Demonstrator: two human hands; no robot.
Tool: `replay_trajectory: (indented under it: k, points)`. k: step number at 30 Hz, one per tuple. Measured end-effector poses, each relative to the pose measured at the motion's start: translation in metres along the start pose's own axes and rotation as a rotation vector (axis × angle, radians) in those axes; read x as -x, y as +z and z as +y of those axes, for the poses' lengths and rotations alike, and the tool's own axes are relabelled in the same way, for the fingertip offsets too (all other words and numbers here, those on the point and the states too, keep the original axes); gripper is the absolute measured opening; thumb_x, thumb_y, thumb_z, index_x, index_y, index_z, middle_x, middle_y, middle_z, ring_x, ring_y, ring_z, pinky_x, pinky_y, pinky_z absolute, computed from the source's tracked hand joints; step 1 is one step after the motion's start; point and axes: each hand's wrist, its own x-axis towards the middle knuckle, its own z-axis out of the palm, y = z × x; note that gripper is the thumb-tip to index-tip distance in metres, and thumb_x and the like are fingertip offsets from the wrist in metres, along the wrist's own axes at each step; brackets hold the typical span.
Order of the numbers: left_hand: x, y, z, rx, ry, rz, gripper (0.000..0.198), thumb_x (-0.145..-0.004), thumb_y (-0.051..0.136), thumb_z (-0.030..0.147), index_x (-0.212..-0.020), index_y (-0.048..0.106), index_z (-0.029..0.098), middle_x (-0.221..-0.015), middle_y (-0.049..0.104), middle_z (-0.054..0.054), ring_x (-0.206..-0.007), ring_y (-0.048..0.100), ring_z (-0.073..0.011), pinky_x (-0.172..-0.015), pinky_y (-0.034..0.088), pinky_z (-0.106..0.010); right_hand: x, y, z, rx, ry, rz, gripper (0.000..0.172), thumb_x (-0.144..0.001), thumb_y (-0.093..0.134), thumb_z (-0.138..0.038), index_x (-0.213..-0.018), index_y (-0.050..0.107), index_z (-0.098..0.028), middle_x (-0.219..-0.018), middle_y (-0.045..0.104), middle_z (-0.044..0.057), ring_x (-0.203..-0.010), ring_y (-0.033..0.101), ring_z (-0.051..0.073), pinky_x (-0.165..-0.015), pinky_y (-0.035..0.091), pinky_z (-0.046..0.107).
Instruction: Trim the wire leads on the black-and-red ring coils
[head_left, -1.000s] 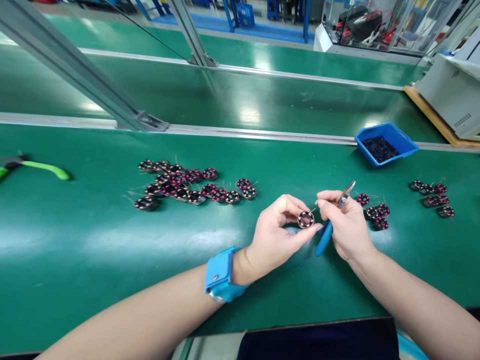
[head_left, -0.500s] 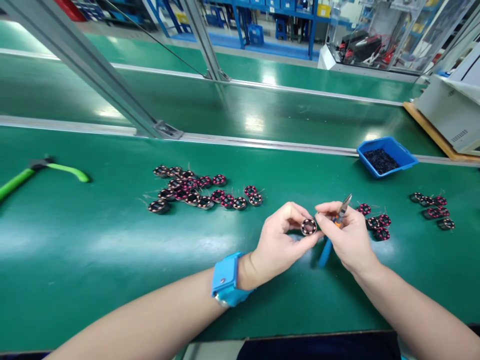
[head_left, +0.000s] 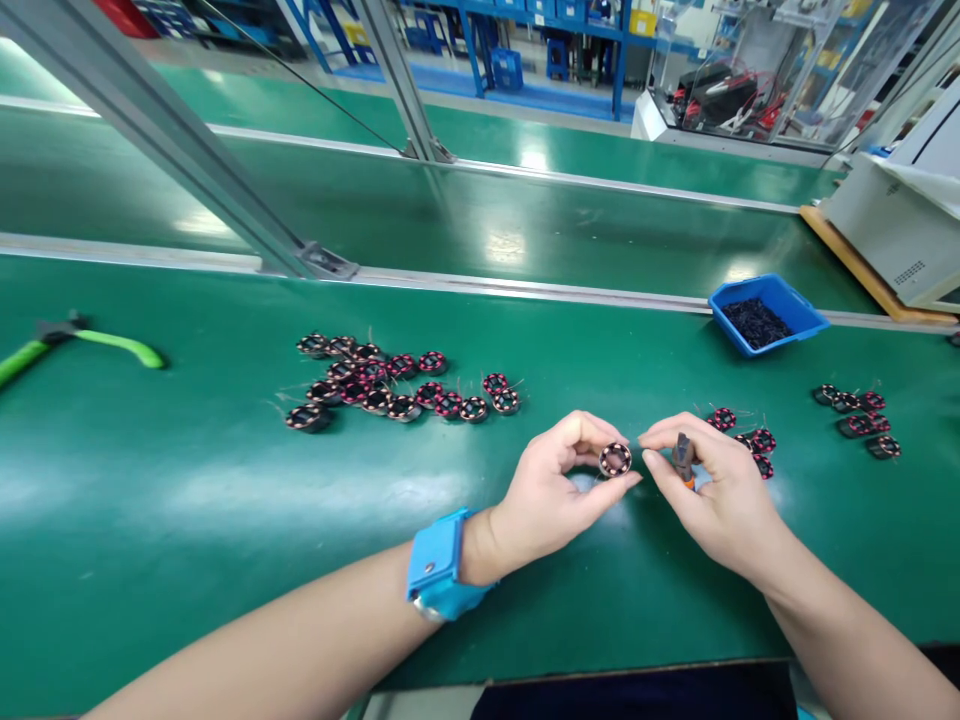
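Note:
Between the thumb and fingers of my left hand [head_left: 559, 485] is a small round motor stator [head_left: 615, 459] with copper windings, its ring face turned up towards me. My right hand [head_left: 724, 495] is closed around a pair of pliers [head_left: 683, 460] with dark jaws and an orange and blue handle, mostly hidden in the palm. Its thumb and forefinger come together just right of the stator; whether they pinch a thin wire I cannot make out. More stators [head_left: 375, 385] with fine loose wires lie in a group to the left, and several others [head_left: 763, 440] lie behind my right hand.
Another cluster of stators [head_left: 855, 425] lies at the far right. A blue bin [head_left: 806, 322] of small dark pieces stands at the back right. Green-handled cutters [head_left: 112, 342] lie at the left. A metal rail [head_left: 525, 289] and slanted post [head_left: 187, 140] border the green bench [head_left: 262, 500].
My right hand has shifted slightly right, away from the stator. The pliers have turned in it, their jaws now less extended and the blue handle mostly hidden. The left hand keeps the stator.

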Motion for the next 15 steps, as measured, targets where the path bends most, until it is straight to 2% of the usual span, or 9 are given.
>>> replay_trajectory:
  k: [9,15]
  points:
    - [0.0003,-0.0008,0.0044,0.017,-0.048,-0.053,0.020,-0.073,0.072,0.014,-0.085,0.055,0.014,-0.084,0.063,-0.006,-0.073,0.063,-0.0129,-0.068,0.055,-0.024,0.0006,0.0004,0.0095,0.189,-0.144,-0.018,0.009,-0.080,0.059,-0.012,-0.084,0.060,-0.020,-0.083,0.066,0.002,-0.068,0.058,0.015,-0.064,0.042,0.029]
    - [0.0000,-0.0012,0.0081,0.046,-0.071,-0.085,0.020,-0.072,0.073,0.016,-0.081,0.056,0.012,-0.079,0.062,-0.005,-0.069,0.061,-0.0115,-0.065,0.054,-0.023,0.0016,0.0047,0.0112,0.146,-0.176,-0.011,0.011,-0.079,0.059,-0.012,-0.084,0.060,-0.021,-0.082,0.066,0.001,-0.069,0.058,0.015,-0.062,0.041,0.029]
